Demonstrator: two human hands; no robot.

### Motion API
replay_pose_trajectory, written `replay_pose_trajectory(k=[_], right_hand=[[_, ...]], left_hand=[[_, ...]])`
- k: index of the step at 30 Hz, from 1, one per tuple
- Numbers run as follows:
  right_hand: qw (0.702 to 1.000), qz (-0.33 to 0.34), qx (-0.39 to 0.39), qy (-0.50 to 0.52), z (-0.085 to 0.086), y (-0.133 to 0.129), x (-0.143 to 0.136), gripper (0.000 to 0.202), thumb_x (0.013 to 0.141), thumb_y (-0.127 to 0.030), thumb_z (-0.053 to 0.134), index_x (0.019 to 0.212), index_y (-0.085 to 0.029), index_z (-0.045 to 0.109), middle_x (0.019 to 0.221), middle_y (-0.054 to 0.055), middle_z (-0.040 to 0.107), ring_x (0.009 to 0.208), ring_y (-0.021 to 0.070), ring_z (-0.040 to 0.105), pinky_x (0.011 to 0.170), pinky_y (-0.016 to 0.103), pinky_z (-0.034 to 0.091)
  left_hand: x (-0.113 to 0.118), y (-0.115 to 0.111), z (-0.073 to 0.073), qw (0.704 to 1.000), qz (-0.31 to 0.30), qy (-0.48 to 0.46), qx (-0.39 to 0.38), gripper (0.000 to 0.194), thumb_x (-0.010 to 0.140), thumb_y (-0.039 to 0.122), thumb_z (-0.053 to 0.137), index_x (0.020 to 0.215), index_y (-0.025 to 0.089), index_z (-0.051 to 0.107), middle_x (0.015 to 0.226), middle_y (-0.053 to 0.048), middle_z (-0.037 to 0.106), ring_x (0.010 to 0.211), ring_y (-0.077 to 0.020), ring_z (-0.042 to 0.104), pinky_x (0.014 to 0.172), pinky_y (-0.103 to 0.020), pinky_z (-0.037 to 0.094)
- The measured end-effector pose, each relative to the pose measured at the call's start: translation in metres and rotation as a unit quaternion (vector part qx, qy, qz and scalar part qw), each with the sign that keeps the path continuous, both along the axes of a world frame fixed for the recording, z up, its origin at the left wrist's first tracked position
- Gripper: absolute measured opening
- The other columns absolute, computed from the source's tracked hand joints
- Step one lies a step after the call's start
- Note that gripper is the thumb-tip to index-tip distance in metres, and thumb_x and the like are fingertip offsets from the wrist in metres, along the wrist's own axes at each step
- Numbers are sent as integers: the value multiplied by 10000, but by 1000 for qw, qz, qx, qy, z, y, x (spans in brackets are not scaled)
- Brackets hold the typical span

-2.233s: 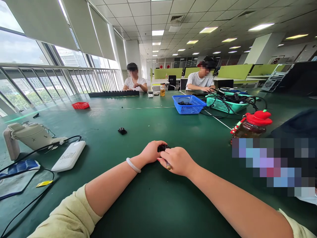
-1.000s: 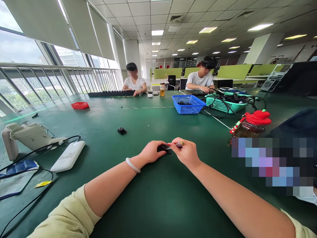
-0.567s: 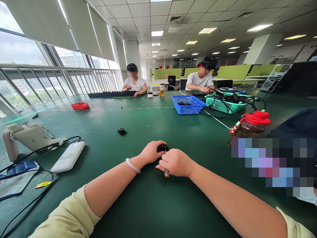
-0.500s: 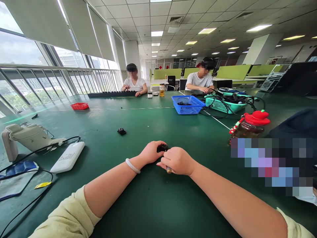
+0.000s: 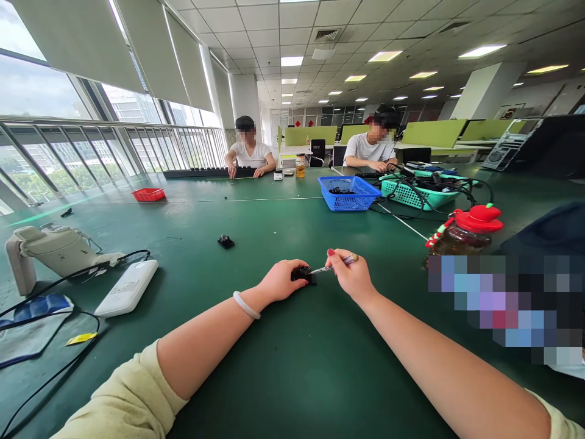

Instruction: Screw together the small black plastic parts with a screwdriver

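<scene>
My left hand (image 5: 282, 281) is closed around a small black part (image 5: 301, 275) on the green table, its fingers covering much of it. My right hand (image 5: 353, 274) pinches a slim, silvery, pen-like tool (image 5: 336, 266) with a brownish rear end. The tool slants down leftward, and its tip is at the black part; whether they touch, I cannot tell. Farther out, left of my hands, lies another small black piece (image 5: 225, 242).
A blue basket (image 5: 350, 201) and a teal basket (image 5: 418, 198) hold black items and cables. A red-lidded jar (image 5: 470, 235) stands right. On the left are a white power bank (image 5: 128, 288), a handheld white device (image 5: 59, 253) and a red tray (image 5: 148, 194). Two people sit opposite.
My right hand has swung from over the black part to its right and turned, so the tool now shows along its length. My left hand stays on the part.
</scene>
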State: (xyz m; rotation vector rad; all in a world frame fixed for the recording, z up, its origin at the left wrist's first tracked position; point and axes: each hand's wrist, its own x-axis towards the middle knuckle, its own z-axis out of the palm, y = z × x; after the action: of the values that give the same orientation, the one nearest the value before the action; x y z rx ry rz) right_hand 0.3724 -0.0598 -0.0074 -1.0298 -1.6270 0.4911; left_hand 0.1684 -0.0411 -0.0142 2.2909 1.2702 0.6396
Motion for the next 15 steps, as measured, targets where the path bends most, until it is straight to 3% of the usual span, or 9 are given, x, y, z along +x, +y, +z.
replay_pose_trajectory(k=[2,5,8,10,12,15], right_hand=[[990,53,94,-95,2,-6,-2,502,974,-510,452,602,-198,580,542,-14,491,502,108,441,524,243,340],[927,117,251,-254,2,-13,-9,475,1001,-423,449,605,-196,581,558,-19,477,505,100,400,524,243,299],[858,120,371,-334,2,-15,-16,485,1007,-382,459,575,-188,560,544,-23,447,504,100,379,521,254,268],[835,115,409,-349,2,-15,-18,481,1004,-363,472,564,-185,549,542,-24,442,511,101,388,527,254,274],[833,111,414,-349,2,-14,-18,476,1002,-354,477,561,-188,545,539,-24,437,508,103,390,528,255,279],[881,95,352,-302,2,-14,-13,472,1008,-361,444,582,-201,569,535,-19,453,487,106,387,517,258,295]], left_hand=[[1,0,0,1000,2,1,1,353,776,284,686,1125,227,680,1070,-36,728,974,-221,662,915,-353,515],[1,0,-1,1000,1,-11,-1,345,766,248,675,1110,222,685,1077,-32,731,972,-211,665,908,-335,517],[1,0,-2,1000,-4,-21,2,350,758,226,660,1107,220,685,1087,-27,731,974,-203,667,909,-326,515],[1,-1,-2,1000,-7,-26,1,357,760,238,660,1117,216,679,1096,-30,731,977,-201,667,913,-326,514],[1,-1,-1,1000,-7,-26,-3,369,758,242,664,1127,213,672,1095,-34,731,975,-203,668,911,-329,518],[1,-1,0,1000,-3,-26,-10,382,757,238,671,1138,212,662,1099,-40,730,979,-209,670,918,-339,520]])
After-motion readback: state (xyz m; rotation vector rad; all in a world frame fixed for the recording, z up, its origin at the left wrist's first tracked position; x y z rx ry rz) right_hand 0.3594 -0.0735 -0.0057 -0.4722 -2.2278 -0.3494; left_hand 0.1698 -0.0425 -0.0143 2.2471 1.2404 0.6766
